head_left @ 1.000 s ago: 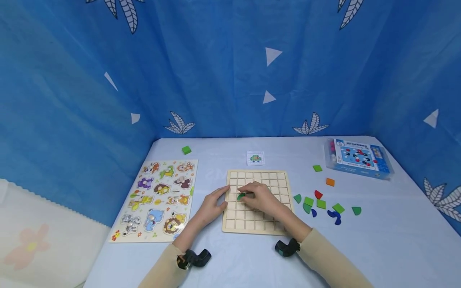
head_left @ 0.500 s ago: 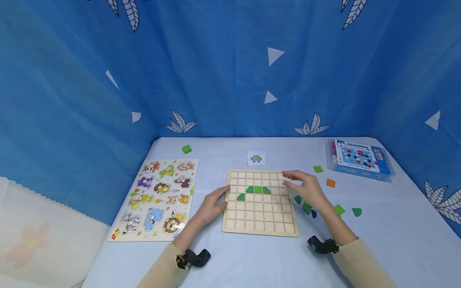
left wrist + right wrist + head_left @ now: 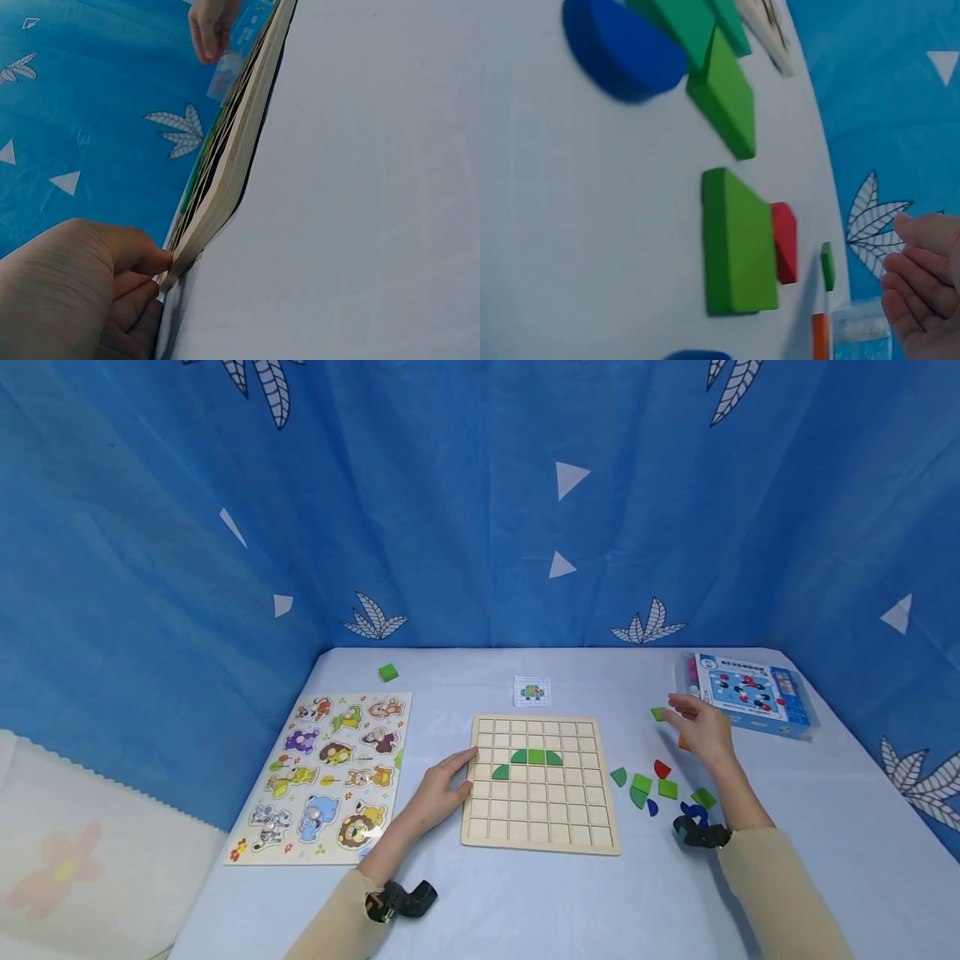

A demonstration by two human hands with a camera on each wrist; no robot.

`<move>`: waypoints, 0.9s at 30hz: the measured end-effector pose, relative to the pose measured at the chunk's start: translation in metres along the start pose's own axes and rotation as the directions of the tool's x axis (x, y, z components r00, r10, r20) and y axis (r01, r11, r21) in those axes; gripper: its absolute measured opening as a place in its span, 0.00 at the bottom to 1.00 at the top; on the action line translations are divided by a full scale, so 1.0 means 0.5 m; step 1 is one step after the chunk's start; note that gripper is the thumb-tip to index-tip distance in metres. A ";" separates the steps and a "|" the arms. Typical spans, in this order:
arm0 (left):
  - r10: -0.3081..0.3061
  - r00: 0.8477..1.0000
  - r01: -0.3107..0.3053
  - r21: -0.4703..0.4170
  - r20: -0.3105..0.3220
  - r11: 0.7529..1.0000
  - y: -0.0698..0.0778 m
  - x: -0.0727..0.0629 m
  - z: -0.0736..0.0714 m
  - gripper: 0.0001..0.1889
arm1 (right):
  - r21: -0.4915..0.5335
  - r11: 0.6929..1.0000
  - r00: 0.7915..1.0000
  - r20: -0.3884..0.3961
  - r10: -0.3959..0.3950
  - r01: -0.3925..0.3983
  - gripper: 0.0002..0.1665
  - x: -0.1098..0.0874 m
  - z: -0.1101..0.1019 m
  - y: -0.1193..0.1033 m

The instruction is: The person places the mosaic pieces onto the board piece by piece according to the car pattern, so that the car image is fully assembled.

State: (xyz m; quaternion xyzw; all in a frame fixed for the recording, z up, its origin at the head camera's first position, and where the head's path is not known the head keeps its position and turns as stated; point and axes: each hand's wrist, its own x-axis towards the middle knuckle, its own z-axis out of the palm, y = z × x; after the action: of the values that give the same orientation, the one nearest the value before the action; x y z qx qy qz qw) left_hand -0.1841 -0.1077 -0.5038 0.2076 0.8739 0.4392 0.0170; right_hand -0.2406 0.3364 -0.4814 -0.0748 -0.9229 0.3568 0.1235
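Right hand has shifted from the right edge of the grid board to a green square on the desk; fingers loosely bent, contact I can't tell. Left hand, relaxed, rests fingertips against the board's left edge. Four green pieces sit in its cells.

No legible text (tiny lettering on the box)

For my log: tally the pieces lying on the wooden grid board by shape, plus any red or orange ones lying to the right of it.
Dark green quarter-rounds on the wooden grid board: 3
Light green square on it: 1
Red piece: 1
Orange piece, partly hidden by the right hand in the head view: 1
Total: 6
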 end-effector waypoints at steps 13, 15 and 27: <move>0.009 1.000 -0.009 0.006 -0.007 1.000 0.000 -0.001 0.000 0.30 | -0.127 0.992 0.998 0.060 -0.011 0.019 0.25 -0.006 0.025 -0.017; 0.009 1.000 -0.009 0.007 -0.012 1.000 0.000 -0.003 -0.002 0.30 | -0.124 0.991 0.998 0.045 -0.040 0.046 0.24 -0.004 0.031 -0.015; -0.008 1.000 0.008 -0.003 -0.013 1.000 0.000 -0.002 -0.004 0.30 | -0.104 0.993 0.998 0.026 -0.058 0.060 0.22 -0.002 0.032 -0.019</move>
State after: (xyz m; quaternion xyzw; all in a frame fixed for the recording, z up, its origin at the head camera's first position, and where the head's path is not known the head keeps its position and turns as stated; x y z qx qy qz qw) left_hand -0.1834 -0.1096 -0.5030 0.2011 0.8742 0.4419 0.0132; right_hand -0.2448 0.3191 -0.4866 -0.0499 -0.9435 0.3049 0.1195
